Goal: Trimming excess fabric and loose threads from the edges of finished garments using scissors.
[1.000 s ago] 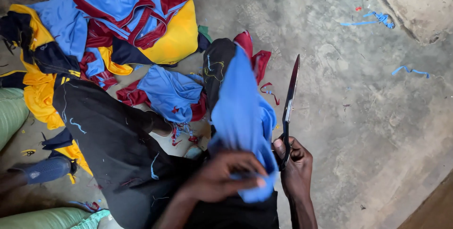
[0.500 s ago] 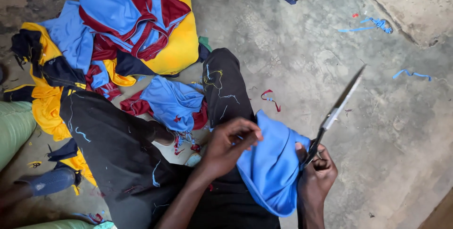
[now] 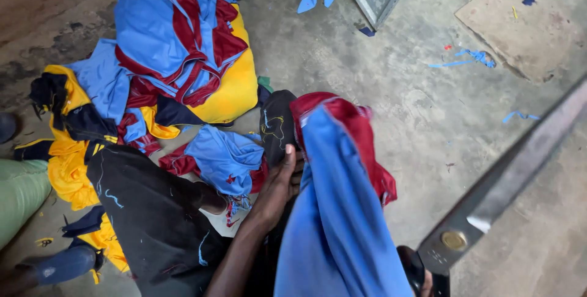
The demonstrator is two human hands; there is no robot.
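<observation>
The left hand (image 3: 278,190) is pressing its fingers (image 3: 287,162) closed on the blue and maroon cloth (image 3: 336,211) draped over the person's lap above the concrete floor (image 3: 397,89), while the right hand (image 3: 425,283), mostly hidden, is gripping large scissors (image 3: 501,181), blades shut, beside it.

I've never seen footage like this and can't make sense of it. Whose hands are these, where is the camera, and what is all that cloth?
The one camera sits on a person's head and looks down at their own hands and lap. The left hand grips a blue and maroon piece of cloth. The right hand is barely visible at the bottom edge, holding large scissors very close to the lens, blades together. On the concrete floor lies a pile of blue, maroon and yellow garments, with small blue scraps scattered about.
</observation>
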